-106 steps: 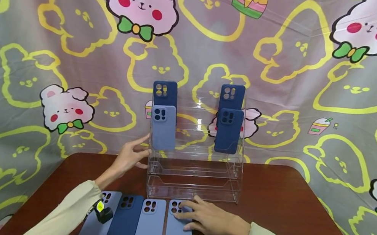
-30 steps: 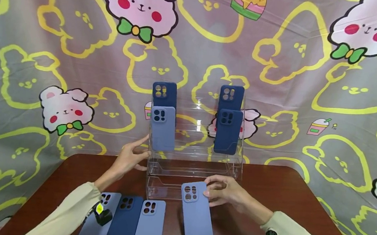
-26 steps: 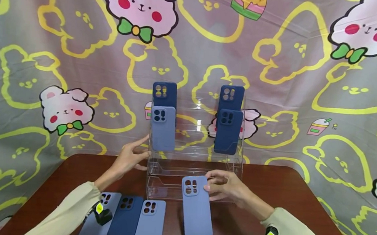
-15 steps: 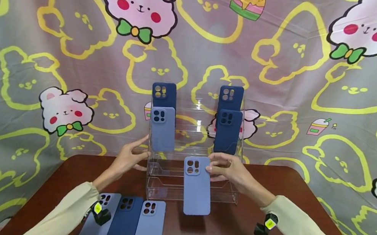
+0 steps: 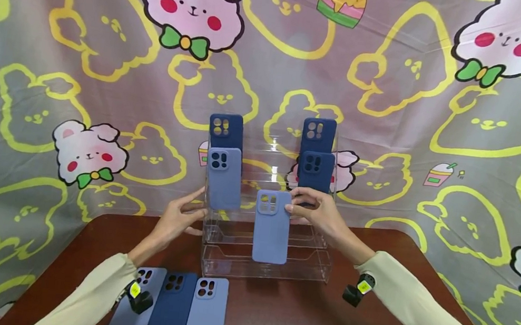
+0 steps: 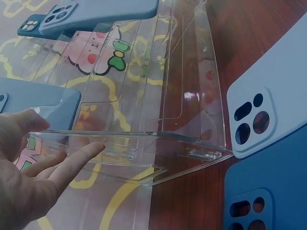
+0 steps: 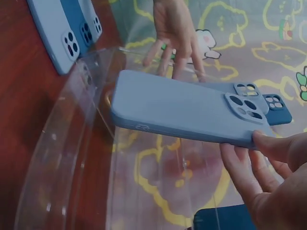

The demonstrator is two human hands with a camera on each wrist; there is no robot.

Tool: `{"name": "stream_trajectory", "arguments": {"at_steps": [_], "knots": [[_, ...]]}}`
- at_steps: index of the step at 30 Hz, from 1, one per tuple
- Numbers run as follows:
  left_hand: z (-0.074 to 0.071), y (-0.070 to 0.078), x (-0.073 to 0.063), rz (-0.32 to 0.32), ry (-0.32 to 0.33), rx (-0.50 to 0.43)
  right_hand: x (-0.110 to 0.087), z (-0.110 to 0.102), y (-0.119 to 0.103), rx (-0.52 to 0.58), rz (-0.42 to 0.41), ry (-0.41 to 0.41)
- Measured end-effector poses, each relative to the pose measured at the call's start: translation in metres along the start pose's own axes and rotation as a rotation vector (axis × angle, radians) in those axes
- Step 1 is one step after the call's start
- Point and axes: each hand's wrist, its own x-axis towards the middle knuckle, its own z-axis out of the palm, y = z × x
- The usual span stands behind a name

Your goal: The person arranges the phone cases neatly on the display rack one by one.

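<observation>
A light blue phone case (image 5: 271,232) hangs upright in front of the clear tiered display rack (image 5: 263,269). My right hand (image 5: 319,211) pinches its upper right edge between thumb and fingers; the right wrist view shows the case (image 7: 168,105) tilted over the rack. At the rack's left side is my left hand (image 5: 178,220), its fingers extended and spread against the side panel; in the left wrist view the fingers (image 6: 72,165) lie along the clear panel edge. On the rack's left stands another light blue case (image 5: 224,188), before a dark blue case (image 5: 226,127).
Two dark blue cases, an upper one (image 5: 319,131) and a lower one (image 5: 314,173), stand on the rack's right, the lower partly behind my right hand. A light blue case (image 5: 208,316), a dark blue case (image 5: 171,309) and another light blue case (image 5: 145,283) lie on the brown table (image 5: 301,320).
The right hand has picked the rightmost light blue case off the table and raised it up and forward to the rack. The left hand has stayed at the rack's side.
</observation>
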Motion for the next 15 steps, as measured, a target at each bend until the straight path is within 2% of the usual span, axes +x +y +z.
{"name": "stream_trajectory", "arguments": {"at_steps": [7, 15], "knots": [[-0.001, 0.0, 0.004, 0.001, -0.012, -0.028, 0.018, 0.006, -0.005, -0.045, -0.093, 0.054], [-0.001, -0.002, 0.001, 0.011, -0.001, -0.004, 0.04, 0.017, -0.005, -0.077, -0.213, 0.095]]}}
